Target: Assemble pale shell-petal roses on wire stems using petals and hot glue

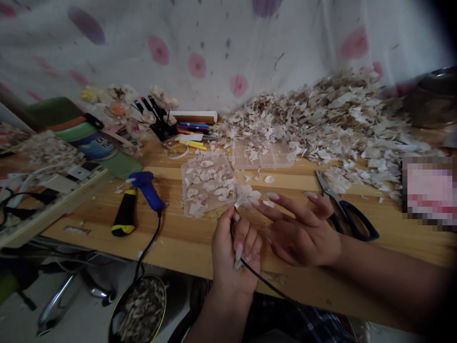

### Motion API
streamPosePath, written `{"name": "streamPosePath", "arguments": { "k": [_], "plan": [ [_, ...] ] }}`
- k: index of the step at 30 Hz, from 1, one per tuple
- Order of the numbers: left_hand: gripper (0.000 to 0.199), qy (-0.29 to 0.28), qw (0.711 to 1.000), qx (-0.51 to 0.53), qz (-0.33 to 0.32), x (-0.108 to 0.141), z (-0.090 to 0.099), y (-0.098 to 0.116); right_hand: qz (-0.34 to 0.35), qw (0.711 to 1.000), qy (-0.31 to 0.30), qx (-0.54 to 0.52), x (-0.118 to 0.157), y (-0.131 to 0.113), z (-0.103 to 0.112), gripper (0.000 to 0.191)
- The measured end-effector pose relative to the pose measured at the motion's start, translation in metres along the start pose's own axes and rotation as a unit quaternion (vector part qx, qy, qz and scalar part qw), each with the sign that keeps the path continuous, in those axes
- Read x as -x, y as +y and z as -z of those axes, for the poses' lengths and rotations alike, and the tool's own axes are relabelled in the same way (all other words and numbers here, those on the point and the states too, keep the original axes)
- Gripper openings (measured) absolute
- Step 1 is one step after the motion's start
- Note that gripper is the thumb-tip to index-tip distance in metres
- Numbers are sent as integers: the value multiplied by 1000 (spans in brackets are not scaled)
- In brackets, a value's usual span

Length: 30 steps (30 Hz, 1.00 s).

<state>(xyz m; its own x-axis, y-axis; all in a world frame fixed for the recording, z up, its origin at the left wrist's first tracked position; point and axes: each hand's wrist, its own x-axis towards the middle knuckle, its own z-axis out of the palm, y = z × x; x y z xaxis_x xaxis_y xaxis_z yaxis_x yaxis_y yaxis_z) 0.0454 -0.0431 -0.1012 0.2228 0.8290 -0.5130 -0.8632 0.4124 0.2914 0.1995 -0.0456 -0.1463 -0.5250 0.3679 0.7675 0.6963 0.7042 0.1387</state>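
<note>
Left hand (233, 252) is pinching a black wire stem (259, 277) below a pale petal flower (245, 196), right fingers (285, 214) hovering open just beside it; a hard squeeze could crush the petals.

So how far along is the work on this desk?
Done: a few assembled flowers stand at the back by the pen holder. In hand: the left hand grips a black wire under a pale petal cluster, the right hand open beside it. Left: petals fill a clear compartment tray and a large loose pile.
</note>
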Motion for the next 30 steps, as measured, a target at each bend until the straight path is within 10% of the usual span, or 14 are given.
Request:
{"name": "streamPosePath", "arguments": {
  "k": [17,30],
  "plan": [
    [46,-90,996,-4,-5,-5,18,-6,5,999,-18,26,-3,2,3,9],
    [53,-46,999,-20,6,2,5,-5,14,1000,8,19,1,1,1,15]
  ]
}}
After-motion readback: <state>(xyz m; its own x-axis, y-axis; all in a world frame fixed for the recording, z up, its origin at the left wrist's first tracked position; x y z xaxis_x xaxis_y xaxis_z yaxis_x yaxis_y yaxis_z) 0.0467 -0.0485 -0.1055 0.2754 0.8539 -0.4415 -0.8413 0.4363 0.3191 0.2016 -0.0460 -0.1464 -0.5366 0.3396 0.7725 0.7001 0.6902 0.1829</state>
